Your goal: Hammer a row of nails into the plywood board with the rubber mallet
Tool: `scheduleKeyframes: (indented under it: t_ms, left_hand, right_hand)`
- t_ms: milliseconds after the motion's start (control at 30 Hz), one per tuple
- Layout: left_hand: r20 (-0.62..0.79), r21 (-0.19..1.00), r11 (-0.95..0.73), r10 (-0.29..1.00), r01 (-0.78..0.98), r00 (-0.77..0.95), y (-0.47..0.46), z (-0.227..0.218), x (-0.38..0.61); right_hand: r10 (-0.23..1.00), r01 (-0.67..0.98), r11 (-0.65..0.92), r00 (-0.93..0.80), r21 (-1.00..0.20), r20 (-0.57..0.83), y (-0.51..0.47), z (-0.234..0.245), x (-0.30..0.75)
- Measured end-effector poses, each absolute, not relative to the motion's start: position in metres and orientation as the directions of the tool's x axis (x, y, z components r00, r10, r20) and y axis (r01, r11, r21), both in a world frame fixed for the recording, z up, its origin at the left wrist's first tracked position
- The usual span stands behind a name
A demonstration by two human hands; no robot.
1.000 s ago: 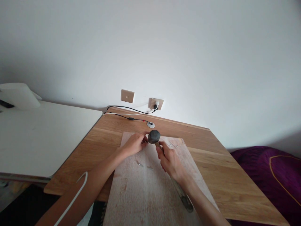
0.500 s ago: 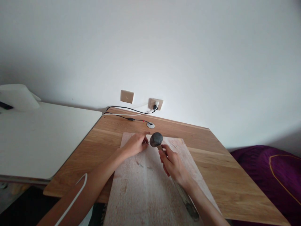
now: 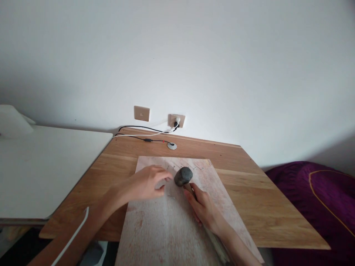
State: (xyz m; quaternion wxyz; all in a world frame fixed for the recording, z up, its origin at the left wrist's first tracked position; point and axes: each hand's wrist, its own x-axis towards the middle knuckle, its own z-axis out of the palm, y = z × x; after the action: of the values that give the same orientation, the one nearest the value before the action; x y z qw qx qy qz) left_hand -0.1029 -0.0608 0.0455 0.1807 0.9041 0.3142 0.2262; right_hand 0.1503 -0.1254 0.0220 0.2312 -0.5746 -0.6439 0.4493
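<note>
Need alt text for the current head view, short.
A person's right hand grips a dark-headed mallet over a whitish, worn board, while the left hand, thumb and fingers apart, is beside the mallet's head. Small nails show near the board's far edge. The board lies on a wooden table against a white wall.

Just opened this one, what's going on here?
A person is working over a pale board on a wooden table. The right hand grips a dark-headed mallet by its handle, close below the head. The left hand, slightly blurred, is over the board with thumb and fingers apart and nothing visible between them. What look like small nails stand in a rough row near the board's far edge; the mallet head may hide part of that row.
</note>
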Motion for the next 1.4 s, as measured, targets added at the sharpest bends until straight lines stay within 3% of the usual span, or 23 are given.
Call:
scheduleKeyframes:
  t_ms: [133, 367, 433, 567, 667, 767, 1400]
  left_hand:
    - [0.211, 0.348, -0.750, 0.647, 0.562, 0.733, -0.085, 0.037, -0.116]
    - [0.263, 0.326, -0.771, 0.630, 0.547, 0.731, -0.089, 0.016, -0.122]
    - [0.308, 0.395, -0.731, 0.676, 0.557, 0.669, -0.079, 0.019, -0.122]
    - [0.428, 0.643, -0.599, 0.798, 0.476, 0.425, -0.036, 0.026, -0.118]
    - [0.381, 0.803, -0.492, 0.858, 0.336, 0.345, -0.002, 0.018, -0.114]
    - [0.326, 0.867, -0.421, 0.884, 0.267, 0.336, 0.013, -0.001, -0.114]
    - [0.433, 0.738, -0.544, 0.836, 0.400, 0.338, 0.001, -0.014, -0.111]
  right_hand:
    - [0.941, 0.506, -0.114, -0.221, -0.855, -0.257, -0.126, 0.021, 0.152]
    - [0.941, 0.500, -0.093, -0.239, -0.861, -0.240, -0.126, 0.019, 0.153]
    - [0.939, 0.499, -0.099, -0.239, -0.861, -0.246, -0.125, 0.018, 0.153]
    - [0.935, 0.493, -0.127, -0.229, -0.861, -0.269, -0.123, 0.015, 0.153]
    - [0.938, 0.491, -0.136, -0.216, -0.861, -0.272, -0.123, 0.013, 0.153]
    - [0.939, 0.498, -0.126, -0.218, -0.858, -0.265, -0.123, 0.012, 0.154]
    - [0.941, 0.498, -0.133, -0.207, -0.857, -0.267, -0.123, 0.011, 0.154]
